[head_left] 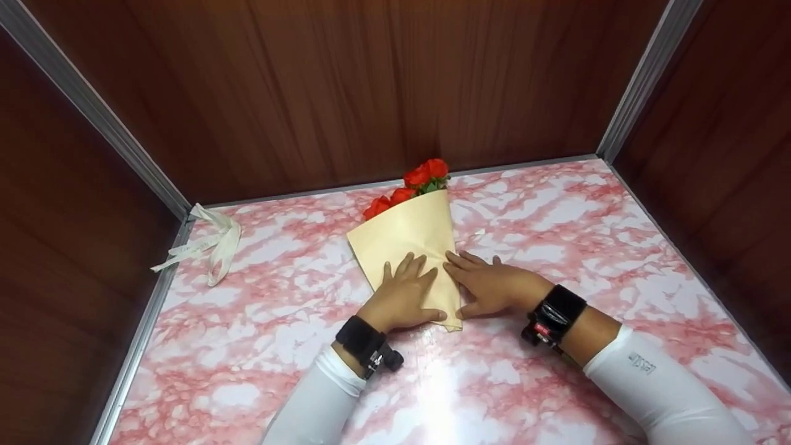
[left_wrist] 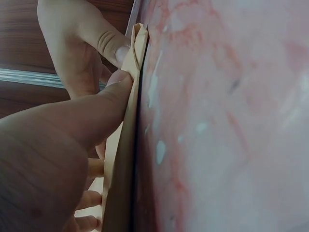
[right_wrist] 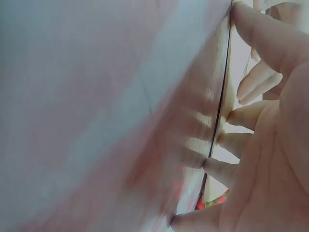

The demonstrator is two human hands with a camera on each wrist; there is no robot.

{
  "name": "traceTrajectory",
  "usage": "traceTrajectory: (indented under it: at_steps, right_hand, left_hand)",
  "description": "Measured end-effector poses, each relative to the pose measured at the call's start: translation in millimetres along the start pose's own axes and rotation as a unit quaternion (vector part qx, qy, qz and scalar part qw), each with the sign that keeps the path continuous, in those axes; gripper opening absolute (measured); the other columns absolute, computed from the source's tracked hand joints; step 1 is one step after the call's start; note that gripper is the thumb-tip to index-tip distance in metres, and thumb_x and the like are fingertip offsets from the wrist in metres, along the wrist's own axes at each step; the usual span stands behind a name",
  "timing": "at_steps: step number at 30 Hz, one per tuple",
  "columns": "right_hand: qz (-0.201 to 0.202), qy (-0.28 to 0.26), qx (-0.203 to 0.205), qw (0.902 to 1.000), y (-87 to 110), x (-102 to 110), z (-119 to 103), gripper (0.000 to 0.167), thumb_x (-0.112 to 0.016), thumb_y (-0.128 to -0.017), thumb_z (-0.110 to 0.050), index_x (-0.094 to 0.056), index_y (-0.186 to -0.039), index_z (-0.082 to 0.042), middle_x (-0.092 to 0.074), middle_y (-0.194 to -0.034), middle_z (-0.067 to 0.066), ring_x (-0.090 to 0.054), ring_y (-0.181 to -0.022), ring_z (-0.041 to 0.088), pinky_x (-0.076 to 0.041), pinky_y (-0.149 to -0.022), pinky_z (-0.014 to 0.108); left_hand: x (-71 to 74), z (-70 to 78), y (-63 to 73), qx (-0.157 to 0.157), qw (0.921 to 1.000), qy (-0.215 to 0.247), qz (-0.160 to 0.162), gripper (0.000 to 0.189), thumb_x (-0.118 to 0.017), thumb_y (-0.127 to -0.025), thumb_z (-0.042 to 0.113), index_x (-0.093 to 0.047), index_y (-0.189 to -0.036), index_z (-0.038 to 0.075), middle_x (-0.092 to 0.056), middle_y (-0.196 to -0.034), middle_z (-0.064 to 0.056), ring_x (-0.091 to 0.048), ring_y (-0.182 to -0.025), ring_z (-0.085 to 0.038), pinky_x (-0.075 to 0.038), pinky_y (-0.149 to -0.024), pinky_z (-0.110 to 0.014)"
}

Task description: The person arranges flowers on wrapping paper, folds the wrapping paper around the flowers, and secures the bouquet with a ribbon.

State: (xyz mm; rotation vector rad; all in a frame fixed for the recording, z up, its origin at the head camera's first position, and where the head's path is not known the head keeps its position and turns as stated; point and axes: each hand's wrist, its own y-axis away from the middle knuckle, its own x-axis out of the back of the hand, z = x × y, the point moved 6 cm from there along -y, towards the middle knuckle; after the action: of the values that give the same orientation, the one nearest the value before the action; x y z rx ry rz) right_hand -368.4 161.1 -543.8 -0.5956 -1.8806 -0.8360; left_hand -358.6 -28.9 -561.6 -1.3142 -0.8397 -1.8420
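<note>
So we've got the cream paper cone (head_left: pixel 401 235) of red fabric-looking roses (head_left: pixel 426 175) mid pink-marbled tabletop (head_left: pixel 296 296), left hand (head_left: pixel 405 298) spread-fingered on top, right hand (head_left: pixel 495 285) straight-fingered along its right edge, probably preventing unwrapping.

**Red flowers (head_left: pixel 417 179) in a cream paper wrap (head_left: pixel 398 222)**

On my head view I see the wrap lying on the marbled tabletop (head_left: pixel 278 371), its narrow end creased and folded toward my camera. The flowers and green leaves (head_left: pixel 437 184) show past its wide far edge.
</note>
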Motion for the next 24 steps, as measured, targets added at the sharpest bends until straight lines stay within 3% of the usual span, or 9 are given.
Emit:
traceTrajectory:
  at_steps: [15, 24]
  right_hand:
    - [-0.002, -0.032, -0.001, 0.9995, 2.9, -4.6, -1.8, 0.132, -0.09, -0.085, -0.068, -0.018, -0.183, -0.017, -0.001, -0.193, 0.008, 0.0, -0.179, 0.04, -0.015, -0.126, 0.093]
    - [0.005, -0.028, -0.005, 0.9996, 2.2, -4.5, -5.0, 0.129, -0.091, -0.084, -0.066, -0.018, -0.183, -0.028, 0.0, -0.193, 0.007, 0.0, -0.18, 0.038, -0.015, -0.126, 0.093]
  left_hand:
    - [-1.1, -0.1, 2.0, 0.01, 0.9997, 0.022, -0.004, 0.102, -0.077, -0.097, 0.072, -0.041, -0.177, 0.021, -0.023, -0.19, -0.016, -0.008, -0.179, -0.04, -0.017, -0.135, -0.082]
    - [-0.9, -2.3, 1.7, 0.01, 0.9996, 0.028, -0.003, 0.103, -0.078, -0.097, 0.072, -0.037, -0.179, 0.026, -0.024, -0.19, -0.015, -0.009, -0.179, -0.04, -0.016, -0.135, -0.082]
